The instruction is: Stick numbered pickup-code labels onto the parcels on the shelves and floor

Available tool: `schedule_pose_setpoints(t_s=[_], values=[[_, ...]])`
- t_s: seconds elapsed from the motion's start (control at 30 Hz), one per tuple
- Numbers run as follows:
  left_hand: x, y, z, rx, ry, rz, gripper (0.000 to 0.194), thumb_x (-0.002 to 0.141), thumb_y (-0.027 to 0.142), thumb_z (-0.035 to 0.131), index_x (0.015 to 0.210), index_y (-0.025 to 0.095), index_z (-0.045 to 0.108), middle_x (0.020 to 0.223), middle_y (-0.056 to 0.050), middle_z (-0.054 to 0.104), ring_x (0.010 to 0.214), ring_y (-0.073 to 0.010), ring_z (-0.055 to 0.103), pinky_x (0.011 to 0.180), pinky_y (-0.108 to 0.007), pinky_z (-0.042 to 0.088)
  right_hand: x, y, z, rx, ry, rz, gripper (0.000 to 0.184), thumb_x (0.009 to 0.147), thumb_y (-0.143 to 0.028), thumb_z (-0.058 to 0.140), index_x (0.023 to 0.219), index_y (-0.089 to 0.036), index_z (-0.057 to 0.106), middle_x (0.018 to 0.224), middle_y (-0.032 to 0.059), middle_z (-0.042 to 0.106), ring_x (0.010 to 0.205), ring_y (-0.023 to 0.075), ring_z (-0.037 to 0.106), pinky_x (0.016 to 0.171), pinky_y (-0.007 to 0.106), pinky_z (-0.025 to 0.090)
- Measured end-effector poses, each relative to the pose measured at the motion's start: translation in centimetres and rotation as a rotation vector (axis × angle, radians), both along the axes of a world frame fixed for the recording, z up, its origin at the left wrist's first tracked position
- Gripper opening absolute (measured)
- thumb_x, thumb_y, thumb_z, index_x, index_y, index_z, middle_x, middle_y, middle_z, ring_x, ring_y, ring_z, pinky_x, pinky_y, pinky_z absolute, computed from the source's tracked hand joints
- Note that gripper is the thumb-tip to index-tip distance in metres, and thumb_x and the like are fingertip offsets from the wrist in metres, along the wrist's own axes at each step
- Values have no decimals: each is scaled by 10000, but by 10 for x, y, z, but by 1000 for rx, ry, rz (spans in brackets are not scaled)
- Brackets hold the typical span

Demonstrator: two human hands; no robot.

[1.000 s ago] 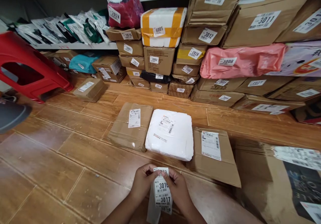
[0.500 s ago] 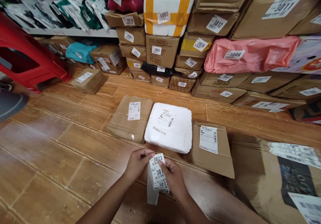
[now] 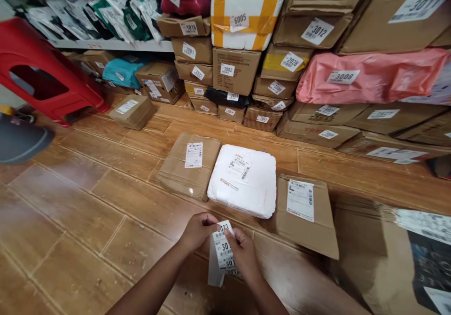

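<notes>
Between my two hands hangs a strip of printed number labels (image 3: 224, 250), its top one reading 3023, with a bare strip of backing paper trailing below. My left hand (image 3: 198, 231) pinches the strip's upper left edge. On the right edge, my right hand (image 3: 244, 251) is closed with the thumb on the labels. Just past my hands a white foam parcel (image 3: 243, 181) lies on the floor with a shipping label on top. Left of it is a taped cardboard box (image 3: 188, 167), and to its right a flat cardboard parcel (image 3: 306, 214), each with a shipping label.
Stacked boxes with number labels (image 3: 232, 70) line the far side, among them a pink wrapped parcel (image 3: 369, 75). A red stool (image 3: 49, 70) stands at left, near a small box (image 3: 132, 112). A large carton (image 3: 373, 254) lies at right.
The whole scene has shifted slightly right as the view turned left. My left fingers have moved onto the top label, partly covering its number. Both hands still hold the strip.
</notes>
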State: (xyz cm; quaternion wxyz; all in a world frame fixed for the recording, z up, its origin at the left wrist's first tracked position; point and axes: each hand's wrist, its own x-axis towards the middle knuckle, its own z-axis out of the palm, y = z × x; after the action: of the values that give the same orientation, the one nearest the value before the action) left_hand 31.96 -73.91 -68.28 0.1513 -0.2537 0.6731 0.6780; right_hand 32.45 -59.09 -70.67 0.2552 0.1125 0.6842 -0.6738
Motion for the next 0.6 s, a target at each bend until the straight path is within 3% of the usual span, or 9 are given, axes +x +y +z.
schedule_pose_setpoints(t_s=[0.07, 0.17, 0.3, 0.43, 0.6], values=[[7, 3, -9, -39, 4, 23, 248, 543, 380, 738, 608, 158, 648, 597, -19, 664, 580, -153, 581, 619, -289, 465, 6, -1, -4, 74, -29, -34, 520, 670, -673, 590, 533, -180, 502, 482, -27, 476, 487, 118, 408, 466, 249, 326], [17, -6, -24, -163, 35, 65, 193, 575, 344, 700, 614, 162, 651, 630, -24, 665, 606, -161, 588, 627, -290, 460, 17, -1, -11, 42, -127, 16, 513, 625, -686, 615, 578, -178, 563, 515, -2, 547, 495, 141, 463, 469, 261, 366], [20, -52, -36, -425, 127, 115, 114, 635, 297, 662, 618, 185, 671, 658, -25, 635, 644, -165, 567, 665, -300, 442, 34, 4, -20, -65, -199, 144, 495, 605, -671, 645, 617, -176, 637, 572, 36, 626, 542, 185, 542, 486, 285, 412], [8, -101, -42, -651, 256, 177, 119, 693, 323, 643, 678, 212, 684, 733, -34, 621, 750, -189, 564, 756, -327, 438, 50, 12, -28, -139, -284, 111, 478, 592, -654, 678, 572, -182, 612, 510, 16, 610, 492, 168, 528, 471, 272, 393], [-8, -112, -52, -811, 299, 290, 147, 695, 344, 645, 650, 205, 628, 757, -40, 612, 799, -191, 573, 815, -336, 460, 55, 18, -30, -193, -339, 52, 491, 564, -661, 702, 580, -178, 612, 497, 7, 608, 460, 145, 507, 476, 257, 373]])
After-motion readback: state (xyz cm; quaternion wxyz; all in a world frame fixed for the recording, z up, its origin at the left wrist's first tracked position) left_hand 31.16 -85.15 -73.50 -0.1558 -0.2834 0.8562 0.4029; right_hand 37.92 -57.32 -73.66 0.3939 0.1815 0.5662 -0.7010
